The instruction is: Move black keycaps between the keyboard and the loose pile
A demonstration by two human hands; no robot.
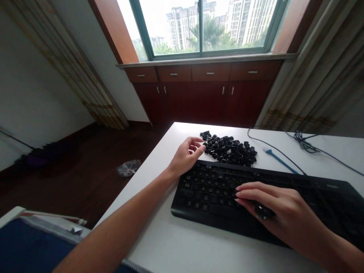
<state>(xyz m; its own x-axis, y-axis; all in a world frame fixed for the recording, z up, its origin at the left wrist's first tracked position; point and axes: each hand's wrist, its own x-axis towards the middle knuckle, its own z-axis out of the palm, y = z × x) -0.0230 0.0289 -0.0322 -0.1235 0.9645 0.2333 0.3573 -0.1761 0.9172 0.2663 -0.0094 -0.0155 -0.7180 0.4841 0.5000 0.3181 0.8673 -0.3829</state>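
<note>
Holding a dark object [263, 211] in the right hand [284, 206], angled leftward and pinched narrow over the keyboard [216, 208], lower right. Farther, at centre, poised with the left hand [185, 156] curled beside the keycaps [230, 149]; cannot tell whether gripping one.

1. White tabletop [216, 250], extending beneath both the left hand [184, 156] and the right hand [280, 214].
2. Crumpled clear plastic bag [128, 168], on the dark floor [96, 170] left of the left hand.
3. Navy fabric [28, 246] with grey edging, left of the left hand and nearer the viewer.
4. Dark bundle [36, 155] with a purple patch, far left of the left hand; identity indistinct.
5. Red-brown cabinet [210, 100], beyond both hands; four drawers above doors, silvery handles.
6. Green-framed window [200, 26], above and beyond both hands, showing high-rise blocks [182, 30] and a palm tree [210, 32].
7. Left curtain [62, 60], beyond and left of the left hand; right curtain [327, 64], beyond the right hand.
</note>
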